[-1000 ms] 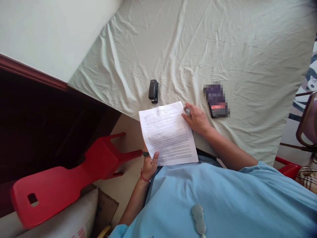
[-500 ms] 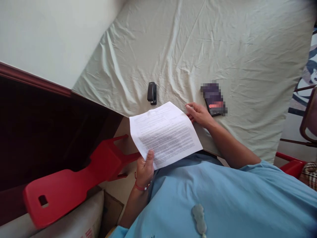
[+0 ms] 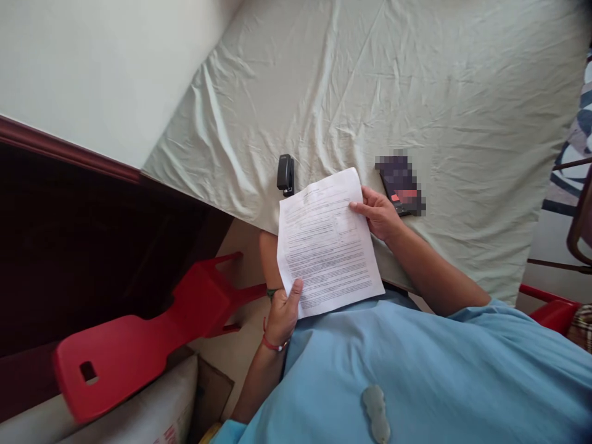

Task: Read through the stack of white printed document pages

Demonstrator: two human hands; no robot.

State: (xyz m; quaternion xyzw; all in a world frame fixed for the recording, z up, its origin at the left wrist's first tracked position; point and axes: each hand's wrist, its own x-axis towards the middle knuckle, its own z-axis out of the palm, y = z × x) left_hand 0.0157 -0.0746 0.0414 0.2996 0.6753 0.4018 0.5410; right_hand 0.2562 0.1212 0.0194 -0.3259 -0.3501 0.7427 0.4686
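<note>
A white printed paper sheet (image 3: 330, 246) is held up in front of my body, over the table's near edge. My left hand (image 3: 283, 313) grips its lower left corner, thumb on the printed face and fingers hidden behind. On the sheet's upper right edge my right hand (image 3: 377, 213) has its thumb on top, the other fingers behind. Just beyond the upper left of the paper lies a black stapler (image 3: 285, 174) on the cloth. To the right of my right hand rests a dark phone (image 3: 401, 185), its screen blurred out by blocks.
A pale, wrinkled cloth (image 3: 430, 92) covers the table. At lower left stands a red plastic chair (image 3: 120, 351), beside a white sack (image 3: 161, 401). Part of another red chair (image 3: 552, 311) shows at the right edge. A white wall (image 3: 92, 68) borders the table's left side.
The sheet has turned more upright and shifted slightly right. My right hand, which was at the paper's right side with fingers loosely out, now pinches its upper right edge. The left hand keeps its grip.
</note>
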